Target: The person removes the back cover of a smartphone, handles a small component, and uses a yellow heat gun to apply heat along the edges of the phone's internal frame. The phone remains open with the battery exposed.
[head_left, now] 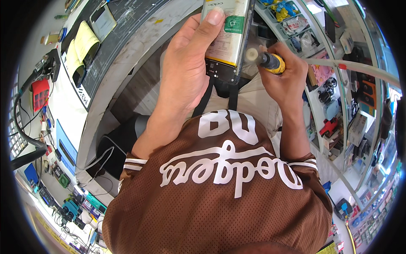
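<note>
Phone (pixel 223 73) with printed green label (pixel 234 24) in left hand (pixel 185 63), yellow tool (pixel 274 63) in right hand (pixel 292 71)

Left hand (pixel 184 70): grips opened phone (pixel 223 75), thumb over exposed battery (pixel 218 48) | Right hand (pixel 289 70): grasps yellow-and-black tool (pixel 274 63), blurred round tip (pixel 253 55) beside phone's edge, contact undeterminable | Left side: yellow paper (pixel 87 39) on dark mat (pixel 131 29).

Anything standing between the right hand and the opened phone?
Only the yellow-and-black cylindrical tool in the right hand: its round pale tip sits beside the right edge of the opened, black, rectangular phone. Nothing else visible stands between them; whether the tip touches the phone is unclear.
</note>
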A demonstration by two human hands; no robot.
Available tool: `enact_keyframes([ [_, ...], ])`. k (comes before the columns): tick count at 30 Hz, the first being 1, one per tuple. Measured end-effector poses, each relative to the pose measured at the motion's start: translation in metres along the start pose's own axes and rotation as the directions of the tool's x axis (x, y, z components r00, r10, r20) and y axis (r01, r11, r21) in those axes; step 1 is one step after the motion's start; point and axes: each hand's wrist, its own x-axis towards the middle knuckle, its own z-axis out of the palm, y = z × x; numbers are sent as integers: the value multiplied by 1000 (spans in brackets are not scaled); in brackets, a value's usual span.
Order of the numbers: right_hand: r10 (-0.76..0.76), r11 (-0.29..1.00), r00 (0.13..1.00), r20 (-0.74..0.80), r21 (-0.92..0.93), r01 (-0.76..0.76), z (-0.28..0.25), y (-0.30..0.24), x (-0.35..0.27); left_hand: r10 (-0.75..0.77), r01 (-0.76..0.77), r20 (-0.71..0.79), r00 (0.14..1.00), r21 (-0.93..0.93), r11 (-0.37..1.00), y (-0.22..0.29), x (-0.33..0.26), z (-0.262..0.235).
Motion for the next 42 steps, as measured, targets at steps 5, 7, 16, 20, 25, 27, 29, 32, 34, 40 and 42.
enact_keyframes([
  [5,3,1000,999,-48,20,-2,-1,0,7,-1,1,-6,1000,-22,1000,-1,1,4],
  [7,18,1000,999,-29,7,-18,0,1,5,-6,6,20,1000,-25,1000,-5,2,-1],
  [16,50,997,998,-40,52,-48,-1,0,9,-23,24,7,1000,-27,999,-4,-1,3],
  [20,67,997,998,-15,33,-67,-2,3,6,-46,47,32,998,-29,998,-5,0,1],
  [25,87,994,996,-28,73,-85,-1,2,8,-43,44,14,999,-20,999,-5,-1,4],
  [27,108,992,993,-43,74,-104,-2,1,12,-50,51,27,998,-26,998,-6,-1,3],
  [29,99,992,995,-26,83,-97,-3,2,9,-55,56,45,997,-30,998,-7,-2,3],
  [32,79,995,997,-14,68,-77,-1,5,3,-51,52,48,998,-19,998,-5,-4,3],
  [34,75,995,997,-20,69,-74,-1,5,4,-44,45,40,998,-22,999,-5,-4,3],
  [40,76,994,995,-72,89,-69,-5,0,13,-66,68,57,996,-36,997,-4,-7,3],
  [42,77,994,996,-51,83,-72,-5,2,8,-71,74,59,996,-37,997,-4,-8,2],
])
